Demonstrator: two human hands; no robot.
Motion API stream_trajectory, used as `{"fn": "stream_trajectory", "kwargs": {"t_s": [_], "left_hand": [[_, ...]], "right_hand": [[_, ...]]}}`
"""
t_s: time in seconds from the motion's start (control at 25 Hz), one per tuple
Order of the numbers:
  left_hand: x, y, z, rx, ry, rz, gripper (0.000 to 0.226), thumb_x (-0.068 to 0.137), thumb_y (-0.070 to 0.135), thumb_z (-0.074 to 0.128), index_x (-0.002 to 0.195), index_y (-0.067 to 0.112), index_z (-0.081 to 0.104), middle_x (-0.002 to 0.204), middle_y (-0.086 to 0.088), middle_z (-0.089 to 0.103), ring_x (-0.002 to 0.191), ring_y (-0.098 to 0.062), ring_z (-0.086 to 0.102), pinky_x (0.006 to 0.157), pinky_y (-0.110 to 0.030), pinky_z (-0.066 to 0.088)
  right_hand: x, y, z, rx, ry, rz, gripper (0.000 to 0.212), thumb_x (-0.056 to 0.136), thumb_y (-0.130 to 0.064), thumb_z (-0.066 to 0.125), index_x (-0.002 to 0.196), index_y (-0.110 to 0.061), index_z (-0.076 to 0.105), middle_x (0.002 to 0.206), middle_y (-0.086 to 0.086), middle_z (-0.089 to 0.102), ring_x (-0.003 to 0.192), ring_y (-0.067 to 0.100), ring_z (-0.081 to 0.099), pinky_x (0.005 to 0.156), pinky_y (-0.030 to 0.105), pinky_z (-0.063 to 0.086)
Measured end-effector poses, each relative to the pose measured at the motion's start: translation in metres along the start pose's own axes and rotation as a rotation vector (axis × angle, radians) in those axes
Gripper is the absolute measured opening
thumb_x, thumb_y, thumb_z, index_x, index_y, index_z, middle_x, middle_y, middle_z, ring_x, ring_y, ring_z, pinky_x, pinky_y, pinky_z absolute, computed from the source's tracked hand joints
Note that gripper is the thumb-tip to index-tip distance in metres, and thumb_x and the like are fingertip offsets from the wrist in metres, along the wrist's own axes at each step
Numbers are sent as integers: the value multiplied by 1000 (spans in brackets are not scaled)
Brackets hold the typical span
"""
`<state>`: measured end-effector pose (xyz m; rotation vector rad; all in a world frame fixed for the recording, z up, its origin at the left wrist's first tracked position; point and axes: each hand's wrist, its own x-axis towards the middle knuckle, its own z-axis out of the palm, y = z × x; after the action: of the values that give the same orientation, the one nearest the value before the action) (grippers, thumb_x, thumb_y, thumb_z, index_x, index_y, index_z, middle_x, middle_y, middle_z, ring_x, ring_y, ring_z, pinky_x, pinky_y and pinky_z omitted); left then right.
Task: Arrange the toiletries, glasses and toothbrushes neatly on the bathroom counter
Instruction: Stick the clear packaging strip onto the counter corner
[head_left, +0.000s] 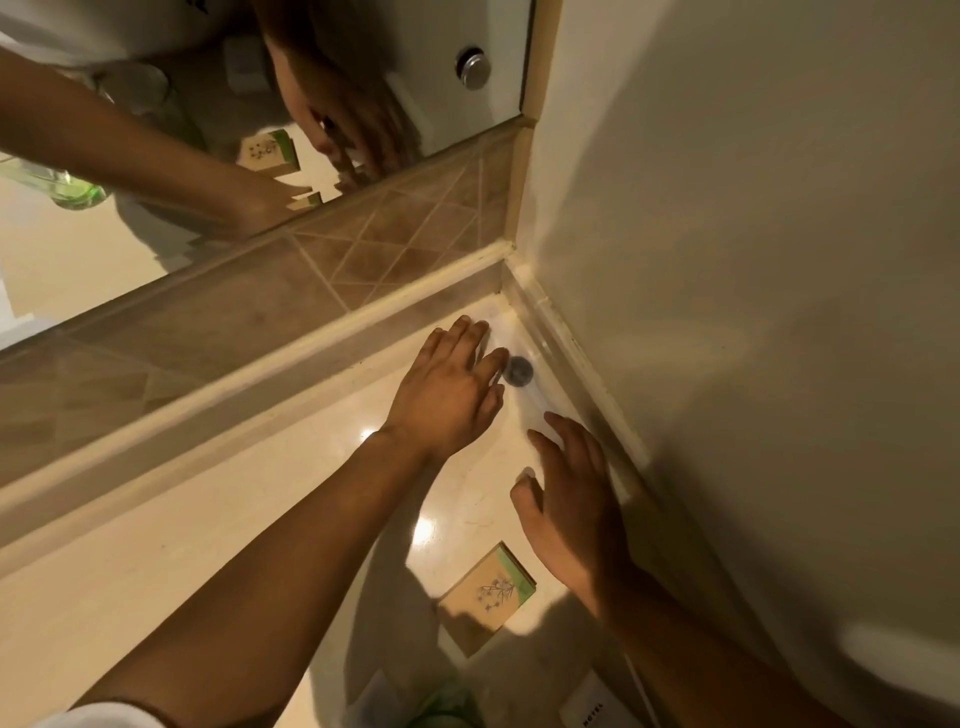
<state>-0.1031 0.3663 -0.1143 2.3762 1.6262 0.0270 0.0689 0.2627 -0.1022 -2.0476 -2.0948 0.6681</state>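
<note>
Reaching in over the pale counter (156, 597), both bare forearms come from the near edge toward the corner where the counter meets the side wall (753, 260). Nearest of all, at the bottom edge, a white packet (592, 712) printed with the word HOTEL lies beside something green (447, 701) too blurred to name. Just beyond them a small tan box (485, 595) with a flower drawing and a green end lies flat on the counter, between the two arms and touching neither.

The right hand (571, 514) hovers or rests close to the wall's edge, fingers straight and a little spread, holding nothing. Farther in, the left hand (449, 395) lies palm down with its fingers splayed, fingertips near a small dark round object (518, 370) in the corner; whether they touch it I cannot tell. Something clear and glassy seems to sit around that dark spot, but it is too faint to make out.

Behind runs a brown tiled band (311, 280), and above it the mirror (493, 31) repeats the hands and the tan box.
</note>
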Motion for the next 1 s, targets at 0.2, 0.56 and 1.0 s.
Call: {"fn": "stream_trajectory", "kwargs": {"t_s": [0.2, 0.56, 1.0], "left_hand": [[6, -4, 0, -7, -65, -35, 53, 103, 43, 35, 153, 26, 37, 167, -10, 20, 156, -29, 10, 126, -45, 8], [20, -3, 6, -19, -142, -47, 64, 100, 52, 31, 158, 23, 25, 169, -7, 10, 157, -25, 3, 127, -46, 2], [26, 3, 6, -80, -117, -60, 64, 102, 49, 31, 159, 20, 21, 170, -5, 8, 157, -25, 2, 127, -46, 1]], "right_hand": [[6, 0, 11, -103, -11, -19, 56, 89, -36, 66, 138, -14, 53, 146, 9, 53, 132, 28, 51, 105, 41, 46], [7, -2, 13, -106, -18, 4, 57, 85, -37, 68, 135, -12, 55, 145, 13, 53, 130, 32, 52, 102, 46, 50], [10, -1, 7, -109, -27, 10, 53, 88, -35, 66, 135, -14, 56, 152, 10, 47, 137, 29, 46, 102, 41, 48]]}}
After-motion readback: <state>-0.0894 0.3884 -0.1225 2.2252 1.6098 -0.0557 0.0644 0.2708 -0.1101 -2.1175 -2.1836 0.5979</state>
